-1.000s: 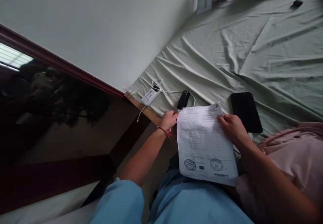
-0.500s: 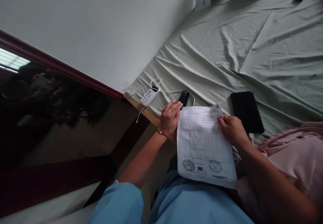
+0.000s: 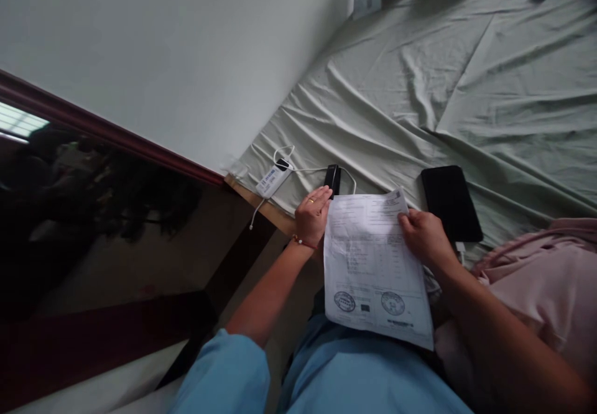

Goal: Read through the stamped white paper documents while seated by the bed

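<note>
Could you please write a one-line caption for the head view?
Both hands, left hand and right hand, hold a stamped paper beside a black phone.

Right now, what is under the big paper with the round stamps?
The paper lies over blue trousers at its lower end. The right hand and left hand hold its edges. Whatever lies under its middle is covered.

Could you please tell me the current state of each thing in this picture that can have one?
Printed white paper sheet: unfolded, held at both side edges.
Left hand: gripping the sheet's left edge.
Right hand: gripping its right edge.
Black flat phone: screen dark, lying on the sheet.
Pale green bed sheet: wrinkled.
</note>
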The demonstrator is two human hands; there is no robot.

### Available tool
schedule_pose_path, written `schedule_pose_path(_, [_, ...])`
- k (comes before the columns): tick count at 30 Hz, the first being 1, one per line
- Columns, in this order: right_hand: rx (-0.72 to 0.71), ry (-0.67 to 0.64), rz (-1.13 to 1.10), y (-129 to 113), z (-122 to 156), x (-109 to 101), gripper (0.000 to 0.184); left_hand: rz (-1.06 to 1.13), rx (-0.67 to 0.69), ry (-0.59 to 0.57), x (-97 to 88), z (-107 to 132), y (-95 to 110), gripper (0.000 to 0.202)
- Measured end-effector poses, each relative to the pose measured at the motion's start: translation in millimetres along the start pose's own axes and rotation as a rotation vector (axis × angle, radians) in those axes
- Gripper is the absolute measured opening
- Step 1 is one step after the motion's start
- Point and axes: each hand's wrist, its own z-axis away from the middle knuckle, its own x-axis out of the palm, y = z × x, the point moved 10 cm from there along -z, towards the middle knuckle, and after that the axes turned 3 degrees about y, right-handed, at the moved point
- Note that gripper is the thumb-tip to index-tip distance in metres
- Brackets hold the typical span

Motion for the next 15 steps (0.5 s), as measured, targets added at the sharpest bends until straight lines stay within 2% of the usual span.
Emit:
schedule_pose_path(4, [-0.034, 0.012, 0.01, -1.0, -1.3, -0.4, 0.032, 0.01, -0.016, 0.02, 0.5, -1.2, -0.7, 0.027])
schedule_pose_path(10, [0.013, 0.002, -0.006, 0.1, -0.3, -0.6, 0.03, 0.02, -0.031, -0.017, 8.3, 0.7, -5.1, 0.029])
schedule_pose_path(15, [0.012, -0.008, -0.031, 2.4, 0.0, 0.8, 0.03, -0.096, 0.051, -0.052, 16.1, 10.8, -4.1, 0.051])
